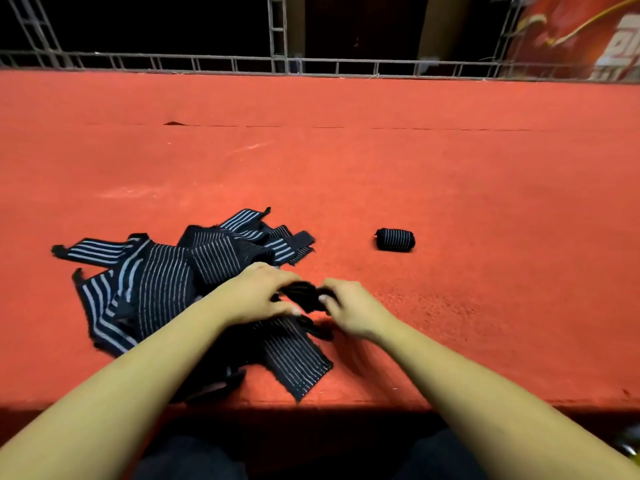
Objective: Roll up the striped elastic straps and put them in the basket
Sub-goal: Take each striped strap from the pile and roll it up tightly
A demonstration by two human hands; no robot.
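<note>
Your forearms reach over the near edge of the red platform (450, 168), and your hands meet just inside it. Left hand (258, 294) and right hand (349, 310) both have their fingers (280, 281) curled onto one dark strap (304, 296), pinching its partly wound end between them. One finished roll (395, 239) lies well apart, further in and to the right. A pile (166, 278) of loose striped straps sits by the near edge, leftward, unrolled, so you look barely started. No basket is in view.
</note>
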